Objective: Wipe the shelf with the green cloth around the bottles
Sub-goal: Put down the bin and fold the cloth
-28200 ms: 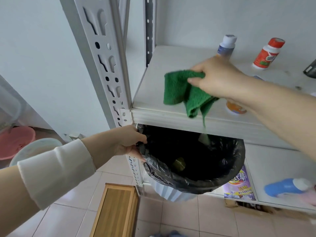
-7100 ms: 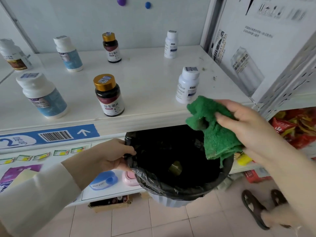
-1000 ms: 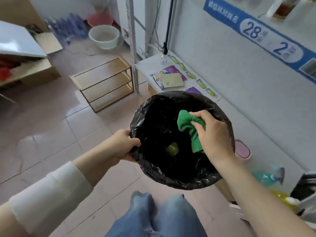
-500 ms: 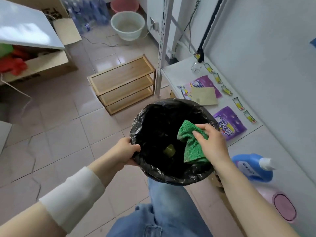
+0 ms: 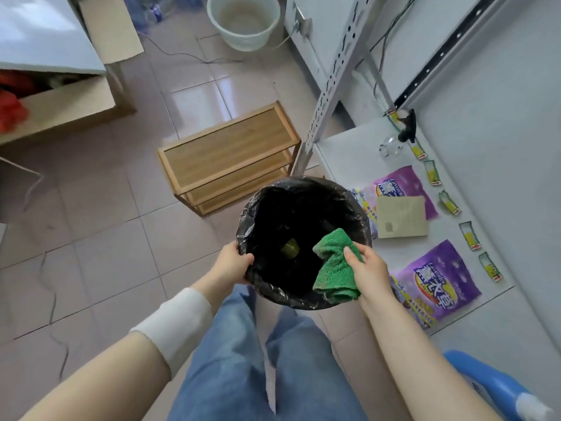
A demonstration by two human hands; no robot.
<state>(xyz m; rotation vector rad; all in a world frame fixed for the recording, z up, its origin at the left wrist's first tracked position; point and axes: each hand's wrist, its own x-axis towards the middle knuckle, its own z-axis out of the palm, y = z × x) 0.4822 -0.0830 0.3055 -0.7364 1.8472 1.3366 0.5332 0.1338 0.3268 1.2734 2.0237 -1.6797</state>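
Pinkish floor tiles [image 5: 106, 253] fill the left side of the view, and a white shelving unit stands on the right. The left hand [image 5: 232, 264] grips the left rim of a round waste bin [image 5: 252, 208] lined with a black plastic bag, and its thumb lies over the edge. The right hand [image 5: 368, 271] pinches the green cloth [image 5: 334, 268] between thumb and fingers. The cloth is crumpled and hangs inside the mouth of the bin, against the right inner wall. Deep in the bin lies one small yellowish-green object [image 5: 290, 247]. A white sleeve [image 5: 176, 320] covers part of the left forearm, and legs in blue jeans [image 5: 236, 360] are below the bin.

Just to the right of the bin runs the front edge of the lower shelf [image 5: 349, 153]; the rim overlaps this edge in the view. On the shelf lie purple packets [image 5: 443, 281], a beige card [image 5: 400, 220] and a row of small yellow sachets [image 5: 469, 235] near the back. A blue bottle [image 5: 498, 387] shows at the lower right corner.

Behind the bin stands a low wooden rack [image 5: 230, 156], close beside the perforated metal upright [image 5: 334, 74]. Left of the bin the floor is open as far as a cardboard box [image 5: 66, 98]. A pale bucket [image 5: 244, 19] stands at the top edge.
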